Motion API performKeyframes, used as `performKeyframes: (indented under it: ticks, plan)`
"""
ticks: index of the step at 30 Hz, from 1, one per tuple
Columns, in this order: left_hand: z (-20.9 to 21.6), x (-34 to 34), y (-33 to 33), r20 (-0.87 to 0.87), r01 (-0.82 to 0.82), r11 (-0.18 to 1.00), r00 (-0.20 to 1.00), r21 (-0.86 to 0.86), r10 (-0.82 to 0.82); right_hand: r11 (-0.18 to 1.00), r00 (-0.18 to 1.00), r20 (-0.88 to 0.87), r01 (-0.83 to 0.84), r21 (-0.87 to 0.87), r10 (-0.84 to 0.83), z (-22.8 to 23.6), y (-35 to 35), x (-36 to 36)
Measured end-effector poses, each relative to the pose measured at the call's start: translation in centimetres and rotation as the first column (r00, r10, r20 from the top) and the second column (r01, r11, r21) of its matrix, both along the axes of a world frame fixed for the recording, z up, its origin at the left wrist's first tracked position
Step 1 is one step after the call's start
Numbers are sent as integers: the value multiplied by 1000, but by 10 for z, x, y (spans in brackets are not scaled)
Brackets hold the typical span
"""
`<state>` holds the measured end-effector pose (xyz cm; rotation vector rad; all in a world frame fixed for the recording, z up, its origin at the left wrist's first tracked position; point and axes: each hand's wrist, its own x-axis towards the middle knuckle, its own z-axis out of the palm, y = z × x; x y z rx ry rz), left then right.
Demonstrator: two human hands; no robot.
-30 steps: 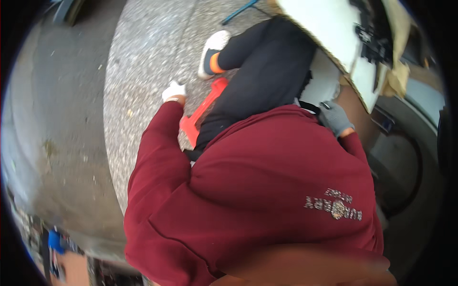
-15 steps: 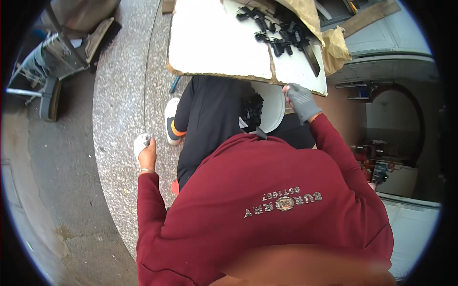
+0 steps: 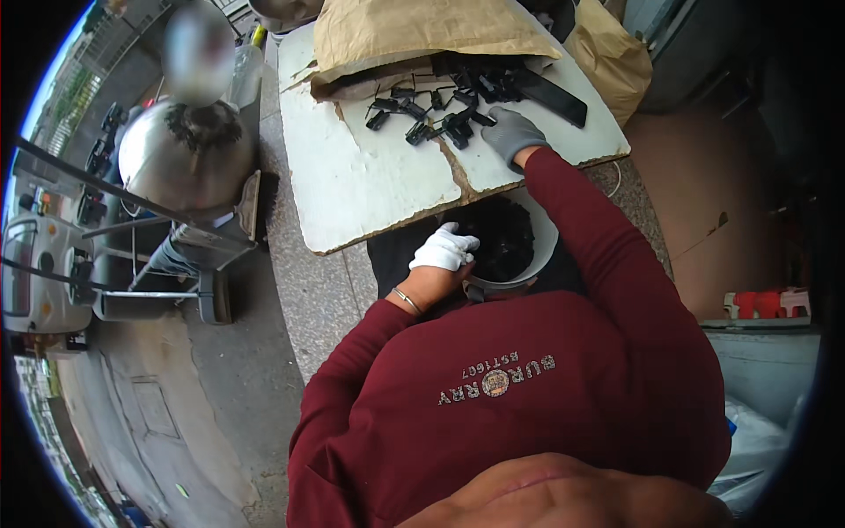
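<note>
My right hand [image 3: 512, 135], in a grey glove, reaches over the worn white board; its fingers are pinched together at the end of a small black plastic part [image 3: 481, 119]. More black plastic parts [image 3: 418, 132], some with thin prongs, lie scattered to the left of it. My left hand [image 3: 444, 250], in a white glove with bare fingertips, is held low at the left side of a white bucket [image 3: 546, 245] between my legs. Its fingers are curled, and whatever they may hold is hidden. Dark parts [image 3: 504, 245] fill the bucket.
The white board [image 3: 352, 194] has a chipped front edge and a crack. A brown paper sack [image 3: 431, 31] opens onto it, beside a flat black bar [image 3: 550, 95]. Another paper bag [image 3: 612, 62] stands at the right. A metal cart [image 3: 176, 255] is at the left.
My left hand came in from far out on the left to the bucket. My right hand moved from the board's front edge up to the black parts. The view has shifted.
</note>
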<state>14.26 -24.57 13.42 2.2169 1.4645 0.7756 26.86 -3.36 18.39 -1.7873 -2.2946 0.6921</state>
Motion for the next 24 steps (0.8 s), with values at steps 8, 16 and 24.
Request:
performKeyframes:
  ticks: [8, 16, 24]
  plan:
    - [67, 221, 210, 486, -73, 955, 848, -289, 212, 939, 958, -189, -150, 309, 215, 28, 168, 262]
    - [102, 366, 343, 649, -7, 900, 691, -436, 320, 876, 766, -600, 106, 471, 230, 14, 252, 412]
    - [85, 442, 364, 707, 397, 605, 194, -690, 680, 637, 607, -335, -389, 665, 720, 12, 227, 494]
